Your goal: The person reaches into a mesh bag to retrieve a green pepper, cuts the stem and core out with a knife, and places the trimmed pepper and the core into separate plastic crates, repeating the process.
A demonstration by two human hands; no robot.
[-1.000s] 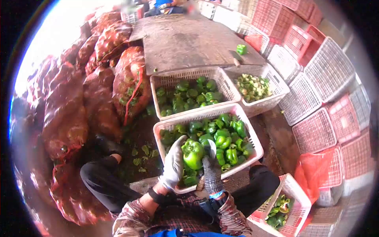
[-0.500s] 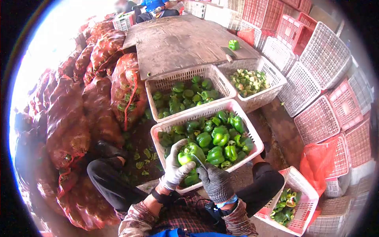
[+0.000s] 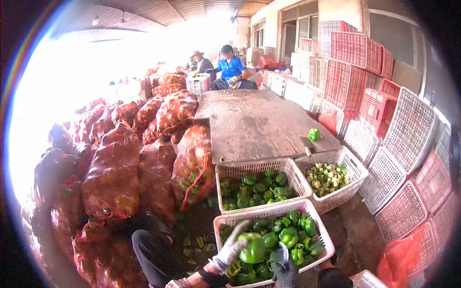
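My left hand (image 3: 233, 247) has a green pepper (image 3: 252, 248) gripped along its right side, right over the near crate (image 3: 325, 232) of peppers. The far crate (image 3: 301, 179) has more. My right hand (image 3: 285, 274) grips a knife (image 3: 284, 252); the right crate (image 3: 336, 200) holds pale chopped bits.

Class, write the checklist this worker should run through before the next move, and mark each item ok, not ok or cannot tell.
1. Left hand supporting the green bell pepper: ok.
2. Knife in the right hand, blade apart from that pepper: ok.
3. Both hands gloved: ok.
4. Core of the held pepper fully out: cannot tell, its inside is not visible.
5. Second knife put away: not ok, it lies on the wooden board beside a loose pepper.
6. Room in the crate of pale green cuttings: ok, they sit below the rim.
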